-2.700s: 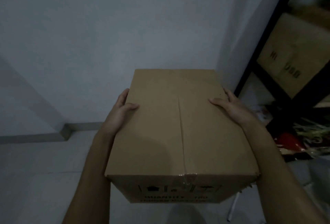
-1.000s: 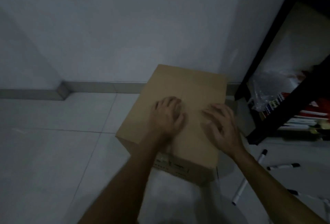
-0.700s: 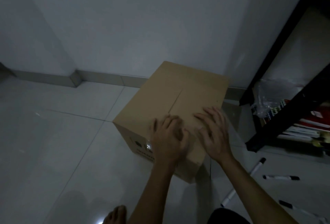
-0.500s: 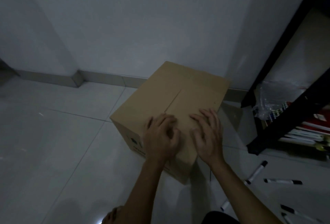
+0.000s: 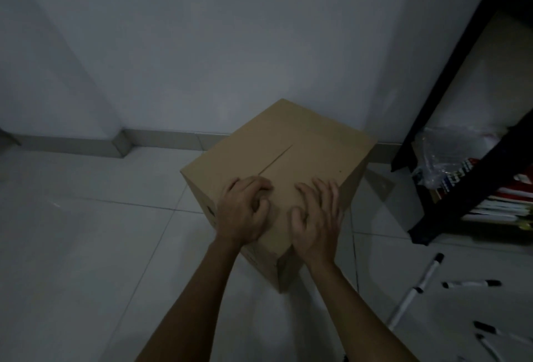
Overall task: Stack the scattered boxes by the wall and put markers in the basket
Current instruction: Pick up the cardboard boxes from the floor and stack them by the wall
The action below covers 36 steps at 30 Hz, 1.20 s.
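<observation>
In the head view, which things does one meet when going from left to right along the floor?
Wall corner → box → long white marker → shelf

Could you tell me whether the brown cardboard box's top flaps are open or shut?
Shut: the brown cardboard box shows flat flaps meeting at a seam.
</observation>
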Each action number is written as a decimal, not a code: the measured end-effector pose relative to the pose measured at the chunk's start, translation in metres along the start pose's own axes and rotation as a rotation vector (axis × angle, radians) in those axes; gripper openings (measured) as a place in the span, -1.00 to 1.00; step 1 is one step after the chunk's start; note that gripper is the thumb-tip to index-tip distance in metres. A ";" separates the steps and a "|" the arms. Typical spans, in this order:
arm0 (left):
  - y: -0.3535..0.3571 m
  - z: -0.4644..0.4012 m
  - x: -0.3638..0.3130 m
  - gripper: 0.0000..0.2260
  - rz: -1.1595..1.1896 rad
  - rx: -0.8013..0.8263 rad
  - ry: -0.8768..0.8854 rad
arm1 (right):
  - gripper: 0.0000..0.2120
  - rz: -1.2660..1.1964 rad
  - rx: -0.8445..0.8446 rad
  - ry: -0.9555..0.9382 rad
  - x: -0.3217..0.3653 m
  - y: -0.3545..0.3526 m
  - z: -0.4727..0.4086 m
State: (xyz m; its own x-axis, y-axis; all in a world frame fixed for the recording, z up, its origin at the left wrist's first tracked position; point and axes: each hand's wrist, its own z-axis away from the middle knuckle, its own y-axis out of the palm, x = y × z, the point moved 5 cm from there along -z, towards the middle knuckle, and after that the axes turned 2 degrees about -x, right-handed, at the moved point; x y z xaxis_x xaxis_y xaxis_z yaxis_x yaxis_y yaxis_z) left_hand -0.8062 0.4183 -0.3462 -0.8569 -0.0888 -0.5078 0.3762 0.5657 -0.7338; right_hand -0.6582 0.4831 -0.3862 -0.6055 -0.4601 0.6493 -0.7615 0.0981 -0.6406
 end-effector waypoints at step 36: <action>-0.019 0.030 0.043 -0.77 0.192 -0.132 -0.062 | -0.53 0.284 -0.104 -0.008 0.056 0.052 0.015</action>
State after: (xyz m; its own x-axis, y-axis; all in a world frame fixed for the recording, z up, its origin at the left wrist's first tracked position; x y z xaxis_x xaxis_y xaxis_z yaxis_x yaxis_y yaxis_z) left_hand -0.8398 0.3794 -0.3680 -0.7492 -0.0170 -0.6622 0.4774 0.6792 -0.5575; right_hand -0.7281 0.4492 -0.3888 -0.7963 -0.4083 0.4463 -0.5815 0.3136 -0.7507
